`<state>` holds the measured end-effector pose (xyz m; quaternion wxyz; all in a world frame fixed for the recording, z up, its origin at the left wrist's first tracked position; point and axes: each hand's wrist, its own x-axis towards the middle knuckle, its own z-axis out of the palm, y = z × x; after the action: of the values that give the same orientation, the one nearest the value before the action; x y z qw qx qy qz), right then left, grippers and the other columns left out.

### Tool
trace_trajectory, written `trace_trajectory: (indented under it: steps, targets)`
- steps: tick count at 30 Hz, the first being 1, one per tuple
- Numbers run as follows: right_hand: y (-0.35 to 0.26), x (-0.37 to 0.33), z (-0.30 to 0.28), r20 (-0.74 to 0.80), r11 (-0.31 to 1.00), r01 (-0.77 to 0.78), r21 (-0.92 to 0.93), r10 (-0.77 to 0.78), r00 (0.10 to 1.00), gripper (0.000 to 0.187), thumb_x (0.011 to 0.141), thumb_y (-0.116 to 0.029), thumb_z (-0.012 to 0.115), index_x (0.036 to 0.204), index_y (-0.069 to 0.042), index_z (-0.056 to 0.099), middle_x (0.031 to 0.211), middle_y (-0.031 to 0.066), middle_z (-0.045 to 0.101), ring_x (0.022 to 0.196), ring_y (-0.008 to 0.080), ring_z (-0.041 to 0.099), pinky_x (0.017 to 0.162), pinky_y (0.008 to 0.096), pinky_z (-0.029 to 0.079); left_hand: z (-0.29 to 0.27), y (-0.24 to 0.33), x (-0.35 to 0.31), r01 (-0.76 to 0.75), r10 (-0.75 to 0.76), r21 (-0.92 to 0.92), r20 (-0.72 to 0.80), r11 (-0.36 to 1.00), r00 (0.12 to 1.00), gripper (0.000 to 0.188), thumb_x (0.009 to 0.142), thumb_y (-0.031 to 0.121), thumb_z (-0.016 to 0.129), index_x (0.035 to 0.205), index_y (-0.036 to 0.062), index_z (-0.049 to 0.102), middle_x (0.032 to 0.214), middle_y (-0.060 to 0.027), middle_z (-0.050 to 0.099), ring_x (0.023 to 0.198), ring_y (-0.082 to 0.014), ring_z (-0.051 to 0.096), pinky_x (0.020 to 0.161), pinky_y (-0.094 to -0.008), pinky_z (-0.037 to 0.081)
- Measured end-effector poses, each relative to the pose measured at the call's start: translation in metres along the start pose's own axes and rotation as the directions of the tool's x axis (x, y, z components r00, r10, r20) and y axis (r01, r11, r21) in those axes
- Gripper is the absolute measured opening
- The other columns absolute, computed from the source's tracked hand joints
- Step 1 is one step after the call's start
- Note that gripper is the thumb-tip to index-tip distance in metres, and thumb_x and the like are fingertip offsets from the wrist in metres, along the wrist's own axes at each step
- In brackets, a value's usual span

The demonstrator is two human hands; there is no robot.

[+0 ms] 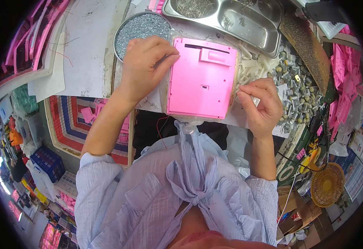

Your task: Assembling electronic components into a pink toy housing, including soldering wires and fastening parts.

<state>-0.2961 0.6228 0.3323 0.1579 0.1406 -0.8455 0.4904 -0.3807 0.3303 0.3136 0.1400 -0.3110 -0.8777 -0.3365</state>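
A flat pink plastic panel (194,83) lies in front of me, with a long slot along its far edge, a raised block beside the slot and a few small holes. It rests on a pad wrapped in clear film (234,99). My left hand (148,62) pinches at the panel's upper left edge, thumb and forefinger together. Just off the panel's right side, my right hand (262,103) is closed in a pinch, thumb against forefinger. Whatever lies between those fingertips is too small to make out.
A round tin of small metal screws (142,31) stands at the far left. Behind the panel sits a steel compartment tray (219,23) with tiny parts. White plastic pieces (252,66) and small metal parts (293,87) are heaped on the right. Pink parts (343,74) pile up farther right.
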Motion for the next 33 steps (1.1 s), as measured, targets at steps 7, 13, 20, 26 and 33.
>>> trace_trajectory:
  steps: [7, 13, 20, 26, 33]
  targets:
    - [-0.003, -0.002, -0.002, -0.016, 1.000, -0.025, -0.011, 0.025, 1.000, 0.022, 0.072, 0.000, 0.085, 0.092, -0.003, 0.076, 0.086, 0.0084, 0.066, 0.079, 0.0217, 0.060, 0.069, 0.0303, 0.046, -0.011, -0.009, 0.016, -0.032, 0.049, -0.084, 0.206, 0.996, 0.977, 0.009, 0.088, 0.007, 0.073, 0.095, 0.0042, 0.069, 0.093, -0.0081, 0.066, 0.085, -0.0223, 0.065, 0.073, -0.0315, 0.045]
    - [-0.015, 0.010, 0.006, -0.007, 0.996, 0.091, 0.010, -0.091, 0.996, 0.025, 0.073, 0.000, 0.084, 0.096, -0.004, 0.076, 0.087, 0.0078, 0.066, 0.080, 0.0224, 0.060, 0.069, 0.0320, 0.047, -0.025, 0.009, 0.021, 0.312, -0.277, -0.338, 0.149, 0.888, 0.949, 0.010, 0.094, 0.011, 0.069, 0.098, 0.0022, 0.070, 0.086, -0.0051, 0.065, 0.071, -0.0150, 0.059, 0.064, -0.0283, 0.047]
    - [-0.055, 0.032, 0.022, 0.230, 0.930, 0.226, 0.290, -0.297, 0.927, 0.029, 0.072, -0.006, 0.085, 0.099, -0.007, 0.076, 0.089, 0.0060, 0.066, 0.080, 0.0246, 0.060, 0.069, 0.0361, 0.048, -0.034, 0.070, -0.015, 0.752, -0.041, -0.659, 0.751, 0.023, 0.659, 0.013, 0.090, 0.006, 0.079, 0.098, -0.0011, 0.071, 0.091, -0.0033, 0.070, 0.081, -0.0087, 0.063, 0.071, -0.0246, 0.050]
    - [-0.056, 0.033, 0.020, 0.330, 0.920, 0.252, 0.301, -0.348, 0.877, 0.030, 0.075, -0.011, 0.084, 0.103, -0.003, 0.076, 0.093, 0.0080, 0.068, 0.087, 0.0288, 0.062, 0.077, 0.0385, 0.050, -0.026, 0.067, -0.028, 0.592, -0.054, -0.803, 0.590, 0.061, 0.806, 0.009, 0.088, 0.002, 0.080, 0.091, -0.0002, 0.071, 0.084, 0.0005, 0.068, 0.077, -0.0048, 0.061, 0.067, -0.0217, 0.048]
    - [0.002, 0.184, -0.073, -0.115, 0.819, 0.080, 0.568, -0.018, 0.993, 0.057, 0.100, -0.028, 0.061, 0.150, -0.008, 0.044, 0.126, 0.0161, 0.063, 0.110, 0.0294, 0.062, 0.093, 0.0464, 0.050, -0.012, 0.069, -0.009, 0.112, -0.021, -0.529, 0.176, 0.841, 0.984, 0.010, 0.083, 0.005, 0.080, 0.088, 0.0036, 0.071, 0.075, -0.0058, 0.065, 0.066, -0.0171, 0.064, 0.056, -0.0317, 0.047]
